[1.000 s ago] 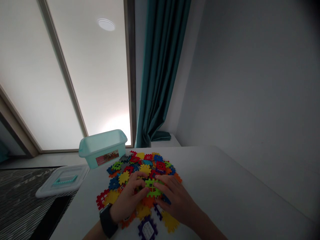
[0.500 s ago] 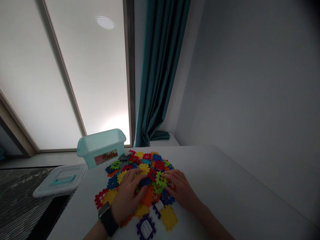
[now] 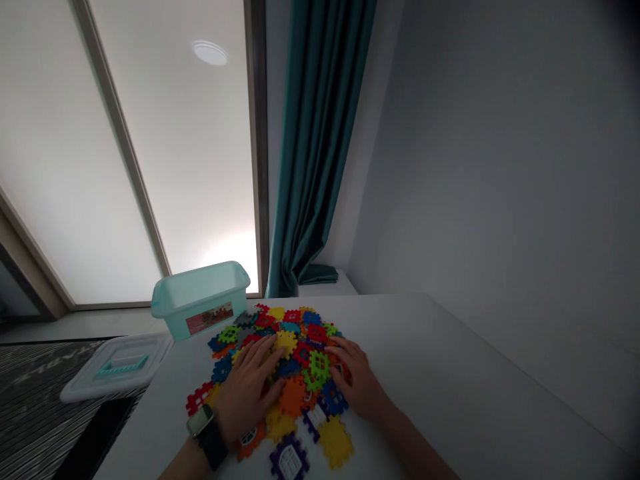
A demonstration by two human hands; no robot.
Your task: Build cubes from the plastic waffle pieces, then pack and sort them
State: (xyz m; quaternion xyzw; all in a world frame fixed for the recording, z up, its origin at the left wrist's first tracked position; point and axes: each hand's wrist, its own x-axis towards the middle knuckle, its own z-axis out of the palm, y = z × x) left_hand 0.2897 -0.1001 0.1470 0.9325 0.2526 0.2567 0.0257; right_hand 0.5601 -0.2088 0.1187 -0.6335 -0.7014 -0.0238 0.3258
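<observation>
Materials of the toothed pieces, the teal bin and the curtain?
Toothed pieces: likely hard plastic, fairly matte; uniform bright colours, crisp moulded teeth.
Bin: probably thin moulded plastic, smooth, semi-translucent; pale walls, rounded rim.
Curtain: woven-looking fabric, slight sheen, soft hanging folds; fibre can't be told.

Two hands, one tub, one lid

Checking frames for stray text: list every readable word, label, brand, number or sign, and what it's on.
None can be read.
Reddish label on the translucent mint-green plastic tub: print too small.
Pale marks on the dark striped surface at lower left: too blurred.
Purple toothed tile with a white panel: no legible text.
Black-strapped squarish watch: nothing legible on its face.
</observation>
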